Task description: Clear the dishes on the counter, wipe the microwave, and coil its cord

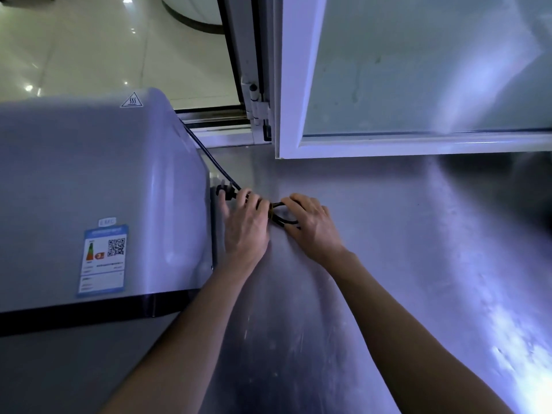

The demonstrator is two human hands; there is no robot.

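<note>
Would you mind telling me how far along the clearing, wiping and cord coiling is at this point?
Done, apparently: no dishes show on the visible stretch of counter. Whether the microwave has been wiped cannot be told. In hand: the left hand and right hand hold the black cord gathered in loops, its plug beside the microwave. Left: finishing the bundle and setting it down.

microwave left on counter, cord right of it

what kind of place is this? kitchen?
Likely a kitchen, maybe a commercial one. A microwave sits on a scuffed stainless steel counter under an open window, and both hands bundle the black power cord beside it. No dishes show in this view.
</note>
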